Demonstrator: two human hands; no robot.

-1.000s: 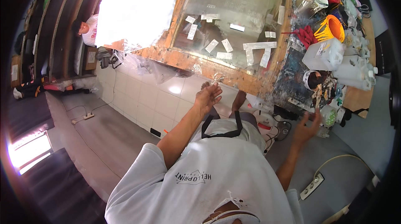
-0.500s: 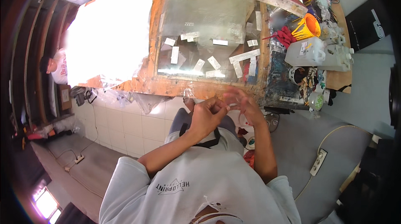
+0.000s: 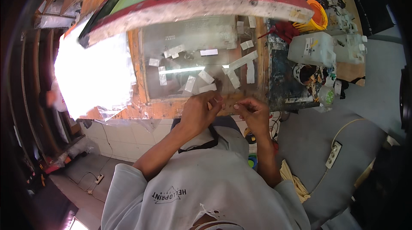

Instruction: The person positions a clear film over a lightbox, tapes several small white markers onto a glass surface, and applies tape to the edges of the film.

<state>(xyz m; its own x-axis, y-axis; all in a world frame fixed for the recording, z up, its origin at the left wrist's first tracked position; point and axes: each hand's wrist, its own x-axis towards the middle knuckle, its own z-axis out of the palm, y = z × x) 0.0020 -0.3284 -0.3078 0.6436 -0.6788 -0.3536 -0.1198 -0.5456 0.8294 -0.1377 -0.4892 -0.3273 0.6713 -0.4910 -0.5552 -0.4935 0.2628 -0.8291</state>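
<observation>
My left hand [image 3: 201, 110] is held over the near wooden edge of the work table [image 3: 165, 107], thumb and fingers pinched together. A short gap away, my right hand [image 3: 256, 116] also makes a pinch. A tiny pale bit seems to show at its fingertips, too small to name; whether the left fingers hold anything is hidden. Just beyond both hands lies a glass panel [image 3: 193, 41] set in the wood, with several short white tape strips [image 3: 206, 76] on it. Above its far side hangs a printing screen frame [image 3: 197, 13] with a red and whitish border and green mesh.
Glaring white sheets [image 3: 92, 71] cover the table's left part. On the right stand translucent jugs [image 3: 312, 49], a paint-streaked orange-yellow cup [image 3: 316, 15] and a red cloth [image 3: 283, 31]. A power strip [image 3: 333, 155] lies on the grey surface at lower right.
My hands were close together and have moved apart; the right one, blurred before, now shows a clear pinch. The view has shifted, and the screen frame appears larger and lower over the glass.
</observation>
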